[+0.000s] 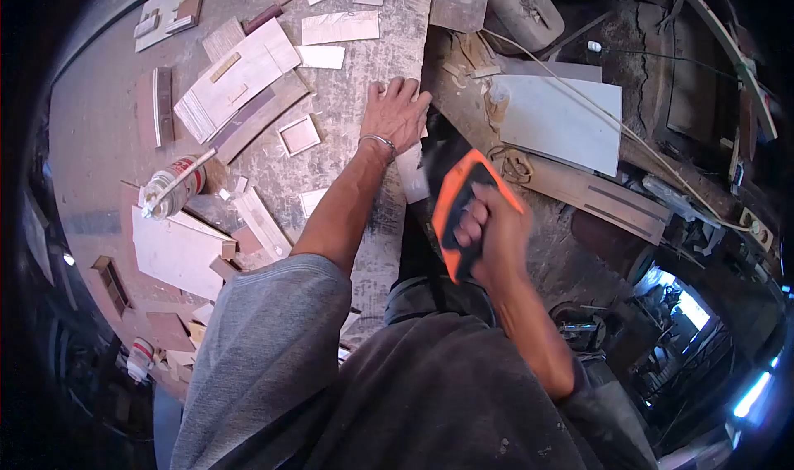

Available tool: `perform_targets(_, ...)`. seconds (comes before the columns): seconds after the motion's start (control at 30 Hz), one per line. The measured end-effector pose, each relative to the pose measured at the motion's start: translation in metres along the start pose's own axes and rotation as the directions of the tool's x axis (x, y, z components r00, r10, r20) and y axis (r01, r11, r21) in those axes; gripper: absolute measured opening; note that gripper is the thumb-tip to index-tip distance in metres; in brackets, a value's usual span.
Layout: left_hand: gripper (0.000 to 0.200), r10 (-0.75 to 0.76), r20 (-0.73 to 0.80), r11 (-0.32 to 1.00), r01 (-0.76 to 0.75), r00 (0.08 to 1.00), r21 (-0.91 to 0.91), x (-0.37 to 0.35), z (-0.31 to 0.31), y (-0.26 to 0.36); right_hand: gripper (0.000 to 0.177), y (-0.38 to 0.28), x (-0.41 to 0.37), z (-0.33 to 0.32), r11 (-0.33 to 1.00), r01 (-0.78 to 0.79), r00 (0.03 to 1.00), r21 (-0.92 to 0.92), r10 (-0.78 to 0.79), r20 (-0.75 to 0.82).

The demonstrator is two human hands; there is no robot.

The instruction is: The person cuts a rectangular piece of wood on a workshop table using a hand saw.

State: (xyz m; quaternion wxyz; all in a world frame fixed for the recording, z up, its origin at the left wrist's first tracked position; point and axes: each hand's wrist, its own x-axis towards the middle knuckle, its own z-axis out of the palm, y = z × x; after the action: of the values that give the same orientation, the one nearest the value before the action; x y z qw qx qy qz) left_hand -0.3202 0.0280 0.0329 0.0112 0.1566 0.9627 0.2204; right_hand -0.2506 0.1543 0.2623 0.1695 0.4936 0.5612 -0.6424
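Gripped in my right hand [496,234] is a handsaw [453,201] with an orange and black handle. Its blade is dark and smeared by motion, pointing up toward the bench edge. My left hand [397,116], with a metal bracelet at the wrist, presses palm down at the edge of the workbench, its fingers spread. A pale strip of wood [412,176] shows just below that hand, overhanging the edge beside the saw blade. Most of the strip under the palm is hidden.
Several cut boards lie across the workbench [347,89], with a small square frame [298,135] among them. A glue-stained jar [175,187] with a stick stands at left. Beyond the gap at right are a white panel [562,122] and a plastic jug [525,16].
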Motion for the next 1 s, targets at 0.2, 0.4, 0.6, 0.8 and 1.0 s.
perform_targets(0.2, 0.019, -0.015, -0.011, 1.000, 0.015, 1.000, 0.013, 0.001, -0.002, -0.002, 0.017, 0.007, 0.012, -0.003, 1.000, -0.009, 1.000, 0.027, 0.008, 0.030)
perform_targets(0.4, 0.020, -0.016, -0.003, 1.000, 0.016, 1.000, 0.010, 0.002, 0.000, 0.000, 0.028, -0.006, -0.005, -0.014, 0.998, -0.061, 0.998, 0.000, 0.061, 0.022)
perform_targets(0.6, 0.018, -0.027, 0.031, 0.999, 0.026, 0.999, 0.030, 0.002, 0.001, 0.002, 0.025, 0.007, 0.003, -0.003, 0.999, -0.020, 0.999, -0.027, 0.021, 0.039)
perform_targets(0.8, 0.023, -0.037, -0.003, 0.999, 0.037, 0.999, 0.016, 0.005, 0.000, -0.006, 0.026, 0.004, 0.004, 0.008, 1.000, -0.019, 0.995, -0.011, 0.020, 0.094)
perform_targets(1.0, 0.019, -0.029, 0.006, 0.999, 0.029, 1.000, 0.023, 0.006, 0.001, 0.000, 0.016, -0.006, -0.008, -0.004, 0.997, 0.029, 0.998, -0.070, -0.025, 0.061)
